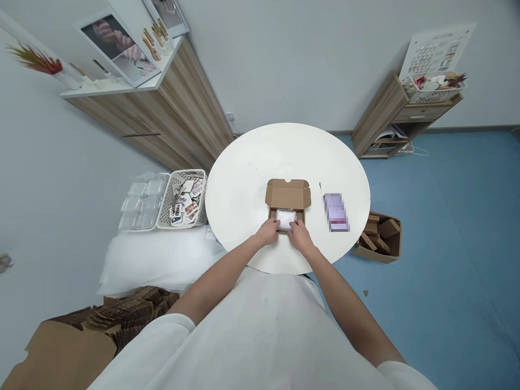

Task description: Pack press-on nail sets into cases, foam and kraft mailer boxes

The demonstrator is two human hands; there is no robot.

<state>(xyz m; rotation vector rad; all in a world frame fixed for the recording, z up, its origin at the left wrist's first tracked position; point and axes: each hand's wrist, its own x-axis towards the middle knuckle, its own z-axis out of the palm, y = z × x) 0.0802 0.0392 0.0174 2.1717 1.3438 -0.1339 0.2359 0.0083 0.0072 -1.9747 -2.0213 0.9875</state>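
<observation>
Matt brown corrugated cardboard of the open mailer box; smooth, faintly glossy white packet inside; round table top in smooth matt white; white plastic lattice basket; clear glossy plastic trays; wood-grain, matt-finished cabinet.

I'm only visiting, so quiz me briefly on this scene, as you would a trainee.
1. True or false: the cardboard box has its lid shut.
2. What lies on the table to the box's right? A basket; B purple packet; C scissors.
3. Fill in: the left hand and right hand meet at a ___ pad inside the box.
Key: 1 false; 2 B; 3 white.
</observation>
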